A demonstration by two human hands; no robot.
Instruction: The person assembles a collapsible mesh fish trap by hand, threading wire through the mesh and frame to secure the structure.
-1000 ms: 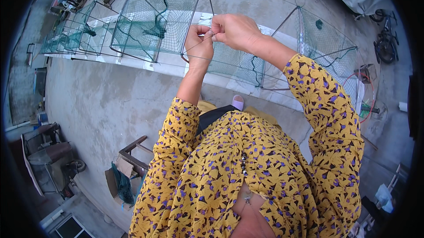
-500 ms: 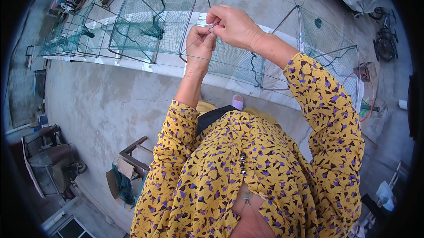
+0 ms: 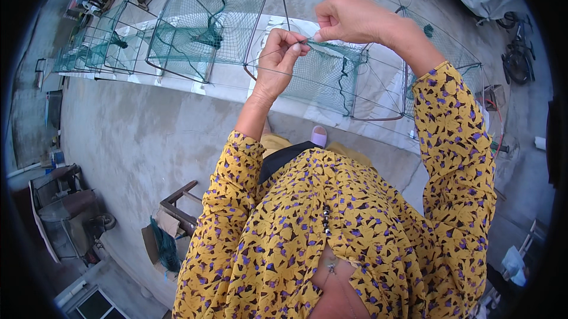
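Observation:
A long trap of green netting on dark metal hoop frames stretches across the far side in front of me. My left hand is closed in a pinch on the edge of the green mesh near the middle section. Close by, to the right, my right hand is raised with its thumb and fingers drawn together beside the same edge; it is slightly blurred, and what it pinches is too small to make out. From the pinched spot, gathered green mesh runs rightward below my right hand. Dark green cords hang in the netting.
Under the trap lies a long pale surface. To the lower left stand a wooden stool frame, a box with green twine and a three-wheeled vehicle. A bicycle leans at the far right.
My right hand has moved right and slightly up, away from my left. My left hand has shifted slightly right. The mesh edge between frames now shows gathered below my right hand.

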